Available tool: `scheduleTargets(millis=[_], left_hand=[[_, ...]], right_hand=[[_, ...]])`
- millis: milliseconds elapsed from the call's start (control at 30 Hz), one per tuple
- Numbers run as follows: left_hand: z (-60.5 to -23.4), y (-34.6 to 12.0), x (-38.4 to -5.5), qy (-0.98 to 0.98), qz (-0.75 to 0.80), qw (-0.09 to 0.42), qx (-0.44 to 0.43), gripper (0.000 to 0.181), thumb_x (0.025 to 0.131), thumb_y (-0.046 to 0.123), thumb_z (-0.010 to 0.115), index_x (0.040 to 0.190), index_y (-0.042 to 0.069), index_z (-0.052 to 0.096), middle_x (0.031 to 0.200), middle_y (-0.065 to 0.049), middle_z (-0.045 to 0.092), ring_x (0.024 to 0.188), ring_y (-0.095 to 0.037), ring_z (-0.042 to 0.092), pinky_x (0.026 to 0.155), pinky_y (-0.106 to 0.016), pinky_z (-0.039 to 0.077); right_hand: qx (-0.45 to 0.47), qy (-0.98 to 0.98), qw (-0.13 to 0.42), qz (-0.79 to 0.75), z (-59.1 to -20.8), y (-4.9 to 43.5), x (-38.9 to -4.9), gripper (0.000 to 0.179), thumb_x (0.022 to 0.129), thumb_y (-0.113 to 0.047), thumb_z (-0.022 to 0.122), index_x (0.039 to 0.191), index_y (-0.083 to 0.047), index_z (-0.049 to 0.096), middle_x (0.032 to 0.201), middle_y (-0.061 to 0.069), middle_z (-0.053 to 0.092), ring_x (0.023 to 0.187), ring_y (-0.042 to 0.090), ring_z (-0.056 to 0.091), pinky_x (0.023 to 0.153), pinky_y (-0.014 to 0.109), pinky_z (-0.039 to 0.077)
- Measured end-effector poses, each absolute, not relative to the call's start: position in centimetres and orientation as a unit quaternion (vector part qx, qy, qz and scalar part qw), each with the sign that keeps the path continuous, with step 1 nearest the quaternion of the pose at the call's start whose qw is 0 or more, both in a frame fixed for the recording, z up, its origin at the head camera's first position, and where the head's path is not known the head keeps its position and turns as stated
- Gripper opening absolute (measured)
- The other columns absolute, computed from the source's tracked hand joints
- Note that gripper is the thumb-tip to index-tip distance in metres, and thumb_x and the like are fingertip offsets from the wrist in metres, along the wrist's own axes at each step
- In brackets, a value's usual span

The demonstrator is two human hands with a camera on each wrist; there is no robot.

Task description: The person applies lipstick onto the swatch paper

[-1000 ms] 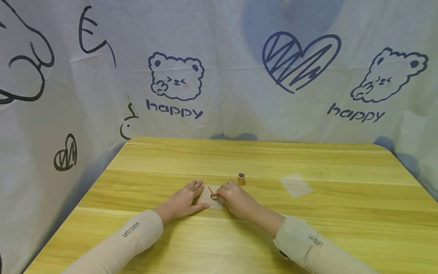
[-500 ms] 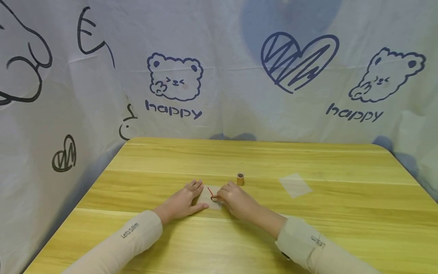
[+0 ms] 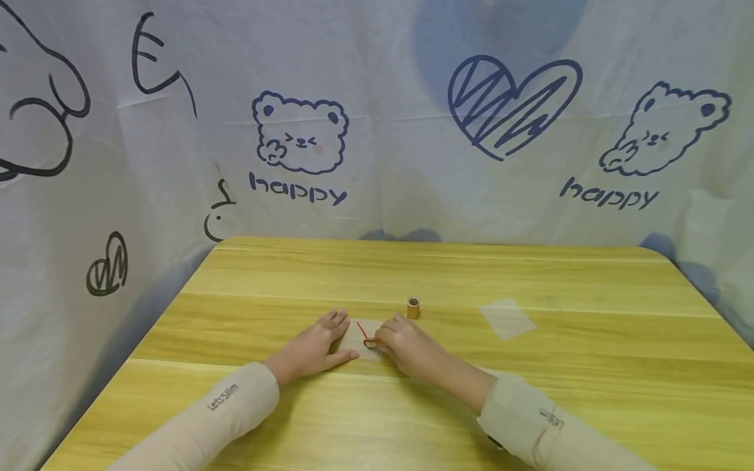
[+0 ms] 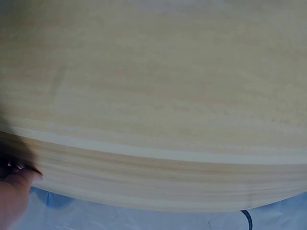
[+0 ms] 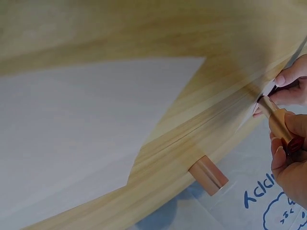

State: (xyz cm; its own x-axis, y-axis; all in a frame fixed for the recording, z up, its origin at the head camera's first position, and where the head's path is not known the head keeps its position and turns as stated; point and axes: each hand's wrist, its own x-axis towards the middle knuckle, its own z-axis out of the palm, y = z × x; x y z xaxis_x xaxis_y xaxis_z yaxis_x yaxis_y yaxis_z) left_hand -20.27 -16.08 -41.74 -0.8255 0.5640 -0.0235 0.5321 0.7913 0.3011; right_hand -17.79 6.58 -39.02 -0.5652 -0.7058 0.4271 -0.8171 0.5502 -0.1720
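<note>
In the head view a small white paper sheet [image 3: 352, 340] lies on the table between the two hands. My left hand [image 3: 315, 343] rests at the sheet's left edge, fingers spread and thumb out along the near side. A lipstick [image 5: 278, 123] in a shiny rose-gold tube is pinched in my right hand [image 3: 409, 345], its tip at the paper. From that tip a short red line [image 3: 361, 328] runs up and left across the sheet. The matching lipstick cap [image 3: 413, 308] stands upright just beyond my right hand.
A second white paper sheet [image 3: 508, 318] lies turned cornerwise on the right part of the wooden table [image 3: 283, 275]. White cloth [image 3: 400, 150] with drawn bears and hearts hangs behind and to the left.
My right hand has slid slightly toward me with the lipstick, and the red line on the paper has grown longer. My left hand has stayed in place on the sheet.
</note>
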Motion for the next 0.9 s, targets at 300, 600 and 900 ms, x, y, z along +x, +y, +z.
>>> scheduleTargets(millis=[300,600,900], left_hand=[[-41.79,-16.15,-20.29,0.943,0.147,0.049,0.295,0.071,0.091,0.046,0.053,0.137,-0.006,0.039,0.147,-0.024,0.031,0.137,-0.042,0.026,0.108,-0.052,0.032],[-41.76,-16.13,-20.24,0.942,0.15,0.052,0.294,0.071,0.091,0.046,0.053,0.137,-0.006,0.039,0.147,-0.024,0.031,0.138,-0.041,0.025,0.109,-0.052,0.031],[-41.79,-16.16,-20.3,0.943,0.147,0.052,0.293,0.071,0.091,0.047,0.053,0.137,-0.006,0.039,0.147,-0.024,0.03,0.138,-0.041,0.025,0.108,-0.052,0.032]], right_hand=[[0.441,-0.866,0.162,0.173,-38.99,6.73,-17.61,0.007,0.083,-0.004,0.065,0.089,-0.001,0.068,0.088,0.006,0.069,0.079,0.016,0.058,0.07,0.021,0.048],[0.443,-0.862,0.168,0.181,-38.94,6.92,-17.39,0.007,0.082,-0.002,0.066,0.088,-0.001,0.067,0.086,0.005,0.068,0.078,0.015,0.057,0.07,0.022,0.048],[0.447,-0.86,0.173,0.177,-38.93,7.1,-17.27,0.008,0.08,-0.002,0.068,0.088,-0.001,0.067,0.085,0.005,0.067,0.076,0.014,0.057,0.069,0.021,0.047]])
